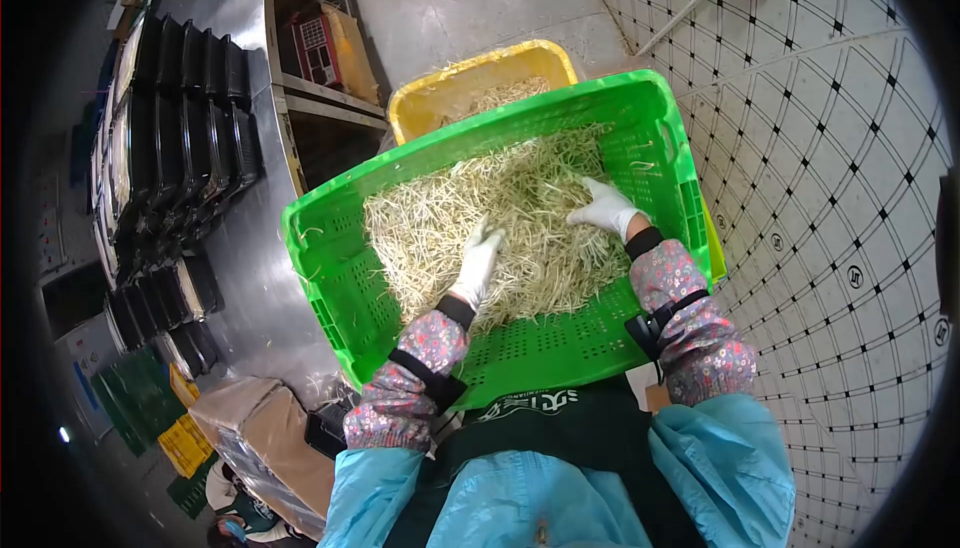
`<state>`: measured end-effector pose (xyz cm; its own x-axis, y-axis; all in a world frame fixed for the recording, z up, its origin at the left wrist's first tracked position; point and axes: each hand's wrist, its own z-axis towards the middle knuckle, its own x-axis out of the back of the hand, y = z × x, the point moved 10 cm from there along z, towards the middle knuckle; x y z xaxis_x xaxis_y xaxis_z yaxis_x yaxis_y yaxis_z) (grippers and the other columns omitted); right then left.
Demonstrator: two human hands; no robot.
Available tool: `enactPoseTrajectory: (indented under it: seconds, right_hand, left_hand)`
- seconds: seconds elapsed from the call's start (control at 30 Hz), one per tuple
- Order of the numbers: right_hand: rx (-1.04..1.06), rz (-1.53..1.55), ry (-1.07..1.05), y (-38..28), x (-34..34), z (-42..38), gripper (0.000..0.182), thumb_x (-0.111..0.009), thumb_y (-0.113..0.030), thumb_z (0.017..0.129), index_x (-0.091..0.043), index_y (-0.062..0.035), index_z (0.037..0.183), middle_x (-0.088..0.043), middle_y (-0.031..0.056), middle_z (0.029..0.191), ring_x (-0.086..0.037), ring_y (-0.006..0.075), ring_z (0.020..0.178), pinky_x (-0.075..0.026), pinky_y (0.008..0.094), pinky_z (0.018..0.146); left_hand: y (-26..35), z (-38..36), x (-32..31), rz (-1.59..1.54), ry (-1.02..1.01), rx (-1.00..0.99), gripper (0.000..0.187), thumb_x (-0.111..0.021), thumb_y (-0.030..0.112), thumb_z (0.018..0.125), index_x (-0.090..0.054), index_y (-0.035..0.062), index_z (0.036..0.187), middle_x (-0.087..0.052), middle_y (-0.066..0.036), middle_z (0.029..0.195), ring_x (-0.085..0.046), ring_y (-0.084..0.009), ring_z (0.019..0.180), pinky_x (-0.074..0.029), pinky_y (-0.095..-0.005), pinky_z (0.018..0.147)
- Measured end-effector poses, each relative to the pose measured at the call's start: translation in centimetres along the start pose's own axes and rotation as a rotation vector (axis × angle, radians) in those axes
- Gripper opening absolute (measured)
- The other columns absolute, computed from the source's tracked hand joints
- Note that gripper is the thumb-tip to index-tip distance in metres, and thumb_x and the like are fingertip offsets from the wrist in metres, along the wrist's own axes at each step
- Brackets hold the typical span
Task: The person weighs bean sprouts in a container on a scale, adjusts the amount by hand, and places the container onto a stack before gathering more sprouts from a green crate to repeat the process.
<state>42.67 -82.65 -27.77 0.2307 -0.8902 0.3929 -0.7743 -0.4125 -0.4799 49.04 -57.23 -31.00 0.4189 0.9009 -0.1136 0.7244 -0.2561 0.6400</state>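
Bean sprouts (425,213): mid-frame in green crate (560,358), close before me, likely for two-handed reach.
Left hand (478,262): grip loosely open against sprouts.
Right hand (606,208): fingertips among sprouts; I cannot tell if clenched.

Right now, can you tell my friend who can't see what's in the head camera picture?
Two white-gloved hands, left hand and right hand, touch pale sprouts in a green crate. Behind it sits a yellow tub; black trays are stacked on a metal table at left.
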Motion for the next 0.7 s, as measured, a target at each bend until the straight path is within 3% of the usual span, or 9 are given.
enactPoseTrajectory:
  seconds: [0.1, 0.2, 0.3, 0.33, 0.4, 0.47, 0.53, 0.63, 0.7]
  right_hand:
    - [-0.088, -0.188, 0.012, 5.0, -2.3, 1.2, 0.091, -0.073, -0.044, 0.08, -0.031, -0.0047, 0.151, -0.039, 0.0195, 0.152, -0.04, 0.0327, 0.139, -0.035, 0.0364, 0.112]
    - [-0.074, -0.134, 0.158, 6.1, -1.7, 0.6, 0.09, -0.067, -0.05, 0.084, -0.029, -0.0057, 0.152, -0.031, 0.0173, 0.156, -0.034, 0.0312, 0.142, -0.033, 0.0376, 0.114]
    - [-0.146, -0.109, 0.246, 5.4, -1.4, -0.4, 0.089, -0.066, -0.051, 0.084, -0.029, -0.0082, 0.152, -0.028, 0.0163, 0.158, -0.032, 0.0333, 0.143, -0.032, 0.0423, 0.114]
    - [-0.147, -0.114, 0.244, 5.1, -1.7, -0.2, 0.089, -0.066, -0.051, 0.084, -0.029, -0.0082, 0.152, -0.028, 0.0163, 0.158, -0.032, 0.0333, 0.143, -0.032, 0.0423, 0.114]
    - [-0.101, -0.286, 0.354, 3.5, -1.3, -0.3, 0.091, -0.067, -0.052, 0.083, -0.027, -0.011, 0.153, -0.027, 0.0163, 0.158, -0.031, 0.0361, 0.143, -0.031, 0.0483, 0.114]
    - [-0.018, -0.391, 0.357, 1.0, -1.1, -0.3, 0.092, -0.069, -0.052, 0.081, -0.027, -0.0121, 0.153, -0.028, 0.0165, 0.157, -0.031, 0.0363, 0.142, -0.031, 0.0502, 0.114]
    - [0.189, -0.517, 0.433, -2.1, -1.1, -0.1, 0.099, -0.074, -0.054, 0.075, -0.026, -0.0172, 0.153, -0.032, 0.0173, 0.154, -0.033, 0.0393, 0.139, -0.038, 0.0526, 0.108]
    - [0.051, -0.594, 0.201, -2.8, -2.9, 0.0, 0.102, -0.077, -0.054, 0.071, -0.025, -0.0227, 0.153, -0.03, 0.0182, 0.154, -0.038, 0.0409, 0.135, -0.04, 0.0513, 0.106]
    - [-0.009, -0.595, -0.007, -0.9, -5.1, 1.5, 0.097, -0.081, -0.049, 0.068, -0.036, -0.0245, 0.15, -0.034, 0.0217, 0.152, -0.049, 0.0417, 0.126, -0.043, 0.0455, 0.104]
  left_hand:
    - [-3.0, -1.7, 1.6, 0.08, -0.04, 0.002, 0.066, -0.06, 0.013, 0.095, -0.028, -0.0047, 0.149, -0.043, -0.021, 0.147, -0.043, -0.0266, 0.135, -0.037, -0.034, 0.11]
    - [-7.6, -1.7, 2.4, 0.11, -0.07, -0.065, 0.071, -0.065, 0.014, 0.092, -0.028, -0.006, 0.149, -0.043, -0.022, 0.146, -0.045, -0.0263, 0.133, -0.038, -0.0326, 0.109]
    - [-6.4, -4.7, -2.6, 0.169, -0.2, 0.104, 0.092, -0.078, 0.018, 0.082, -0.021, -0.0077, 0.15, -0.047, -0.024, 0.14, -0.044, -0.027, 0.132, -0.036, -0.0336, 0.111]
    - [-5.5, -4.8, -4.1, 0.288, -0.267, 0.015, 0.1, -0.081, 0.023, 0.079, -0.019, -0.0075, 0.15, -0.046, -0.026, 0.139, -0.044, -0.0299, 0.132, -0.037, -0.036, 0.11]
    - [-6.8, -4.7, -6.3, 0.397, -0.334, -0.066, 0.107, -0.084, 0.029, 0.076, -0.016, -0.0073, 0.15, -0.045, -0.027, 0.139, -0.043, -0.0328, 0.131, -0.038, -0.0384, 0.11]
    - [-9.1, -4.0, -6.9, 0.901, -0.171, -0.174, 0.124, -0.087, 0.041, 0.065, -0.012, -0.006, 0.151, -0.039, -0.031, 0.138, -0.043, -0.0388, 0.13, -0.041, -0.0428, 0.106]
    - [-9.1, -4.1, -8.3, 0.949, -0.156, -0.05, 0.128, -0.088, 0.045, 0.062, -0.01, -0.0055, 0.15, -0.037, -0.032, 0.138, -0.041, -0.041, 0.13, -0.041, -0.0444, 0.106]
    - [-9.3, -3.2, -9.1, 0.984, -0.107, 0.089, 0.125, -0.088, 0.042, 0.06, -0.013, -0.0049, 0.148, -0.037, -0.033, 0.136, -0.043, -0.0433, 0.129, -0.042, -0.043, 0.105]
    - [-10.7, -1.3, -8.7, 0.853, -0.05, 0.099, 0.118, -0.087, 0.038, 0.061, -0.017, -0.0036, 0.146, -0.043, -0.033, 0.133, -0.052, -0.0424, 0.119, -0.046, -0.0407, 0.1]
